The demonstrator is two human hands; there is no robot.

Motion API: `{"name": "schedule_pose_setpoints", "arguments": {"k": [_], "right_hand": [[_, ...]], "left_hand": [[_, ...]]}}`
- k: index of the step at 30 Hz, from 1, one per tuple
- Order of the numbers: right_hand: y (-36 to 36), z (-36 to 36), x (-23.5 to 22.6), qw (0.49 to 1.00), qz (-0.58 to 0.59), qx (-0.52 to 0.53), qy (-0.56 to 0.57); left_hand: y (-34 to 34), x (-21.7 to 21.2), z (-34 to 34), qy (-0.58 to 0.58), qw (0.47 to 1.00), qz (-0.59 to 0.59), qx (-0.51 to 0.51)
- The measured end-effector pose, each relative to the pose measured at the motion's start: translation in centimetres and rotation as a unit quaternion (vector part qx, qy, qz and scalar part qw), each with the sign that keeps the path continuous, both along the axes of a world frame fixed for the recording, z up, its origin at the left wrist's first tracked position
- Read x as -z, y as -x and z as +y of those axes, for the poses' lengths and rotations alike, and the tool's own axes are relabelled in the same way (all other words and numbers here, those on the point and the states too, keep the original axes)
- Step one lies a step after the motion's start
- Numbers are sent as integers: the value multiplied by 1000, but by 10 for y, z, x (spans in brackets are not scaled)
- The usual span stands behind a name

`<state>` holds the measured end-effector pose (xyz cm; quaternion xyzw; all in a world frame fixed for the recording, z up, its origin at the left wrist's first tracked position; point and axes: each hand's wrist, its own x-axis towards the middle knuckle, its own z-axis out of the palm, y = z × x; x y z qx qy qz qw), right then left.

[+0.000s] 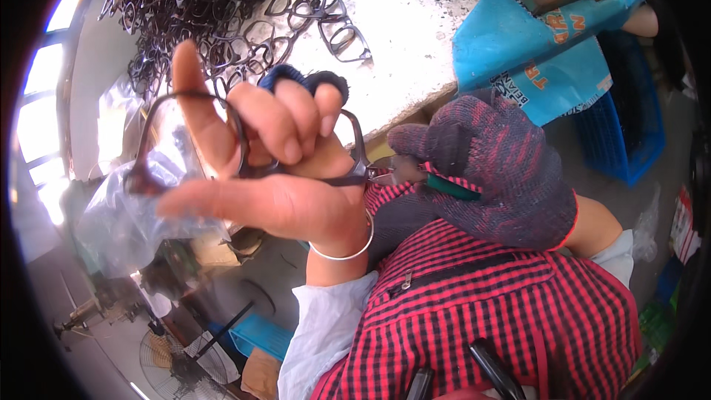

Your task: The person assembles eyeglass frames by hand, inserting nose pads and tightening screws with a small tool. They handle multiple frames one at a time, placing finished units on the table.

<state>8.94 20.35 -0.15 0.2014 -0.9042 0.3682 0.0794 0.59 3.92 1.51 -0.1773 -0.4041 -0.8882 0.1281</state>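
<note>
My left hand [289, 204], bare with a white bangle at the wrist, holds a dark eyeglass frame [135, 178]. Its middle fingers curl over the frame, while the thumb and index finger stretch out to the left. Dark blue cloth bands [285, 75] wrap some of its fingertips. My right hand [503, 170], in a dark knitted glove with red flecks, grips a green-handled hand tool [452, 187] that looks like pliers or nippers. The metal tip of the tool meets the right end of the eyeglass frame. Glove and fingers hide most of the tool.
A large heap of dark eyeglass frames [185, 4] covers the far left of the white worktable [407, 30], with several loose ones beside it. Blue plastic sheeting [503, 44] drapes over the right edge. A blue crate [629, 126] stands below. Clear plastic bags [126, 215] hang at left.
</note>
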Motion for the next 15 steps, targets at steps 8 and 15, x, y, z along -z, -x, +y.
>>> {"name": "schedule_pose_setpoints", "arguments": {"k": [8,15], "right_hand": [[-8,-4,5,990,6,25,-139],[-2,-1,21,999,-32,-9,34]], "left_hand": [[-11,-5,8,38,996,35,-74],[-8,1,5,50,997,21,-53]]}}
